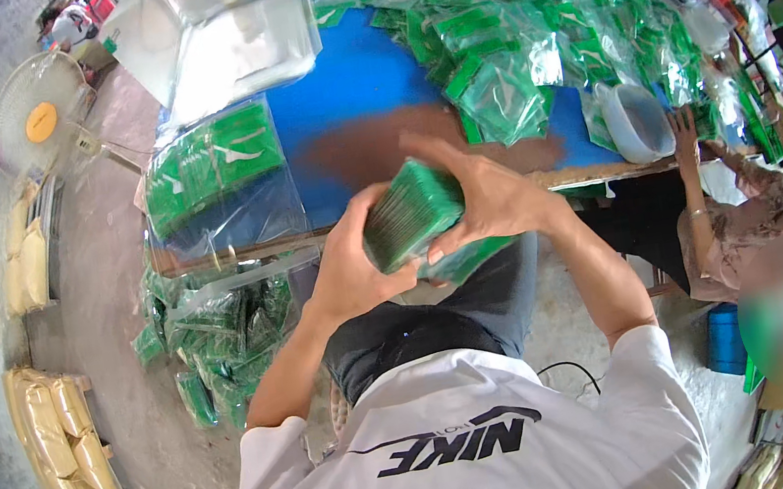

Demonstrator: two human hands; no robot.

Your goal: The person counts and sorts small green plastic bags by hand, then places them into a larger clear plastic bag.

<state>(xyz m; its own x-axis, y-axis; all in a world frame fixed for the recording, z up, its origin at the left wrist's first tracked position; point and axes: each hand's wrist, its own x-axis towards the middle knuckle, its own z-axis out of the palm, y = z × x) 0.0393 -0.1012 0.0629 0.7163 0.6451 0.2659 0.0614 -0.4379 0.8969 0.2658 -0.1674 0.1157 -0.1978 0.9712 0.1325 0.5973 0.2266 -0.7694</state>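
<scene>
Over my lap, just off the table's front edge, I hold a thick stack of green-and-clear plastic packets (414,206) between both hands. My left hand (350,255) wraps round its left side. My right hand (496,192) grips the right side, its fingers bent over the far end and thumb along the near face. Below the stack, a loose green piece (476,259) sticks out under my right hand. To the left on the blue table (332,103) lies a clear bag (243,220) with rows of green packets (214,159). My fingertips are partly hidden or blurred.
A large heap of green packets (501,29) covers the table's far right, with a white translucent bowl (637,122) at its edge. Another person's hand (685,135) rests beside the bowl. Filled bags (235,341) lie below the table's left; a fan (41,122) stands farther left.
</scene>
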